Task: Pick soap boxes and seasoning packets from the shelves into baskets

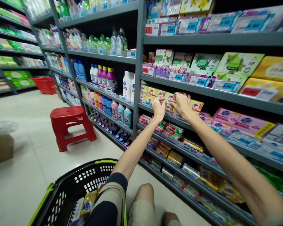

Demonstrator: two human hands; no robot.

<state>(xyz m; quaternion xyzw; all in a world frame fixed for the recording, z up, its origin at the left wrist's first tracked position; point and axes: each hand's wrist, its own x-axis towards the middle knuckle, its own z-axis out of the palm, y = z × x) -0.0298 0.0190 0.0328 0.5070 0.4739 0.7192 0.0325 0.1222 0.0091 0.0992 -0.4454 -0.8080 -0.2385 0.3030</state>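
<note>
Both arms stretch to a middle shelf holding a two-layer row of yellow-green OMO soap packs point(152, 91). My left hand point(159, 108) is closed at the front of the row, with bent fingers and thumb against the packs. Just to its right, my right hand point(182, 103) is closed on soap packs, its fingers over the upper layer and its thumb in front. The hands hide parts of the packs they touch. A yellow and red OMO pack point(197, 105) sticks out at an angle past my right hand.
A black shopping basket point(85, 175) with a few packs inside stands at the lower left. Beyond it are a red stool point(72, 125) and a red basket point(44, 84). A cardboard box point(1, 149) lies at the left edge. Shelf ledges point(217, 39) run above and below my hands.
</note>
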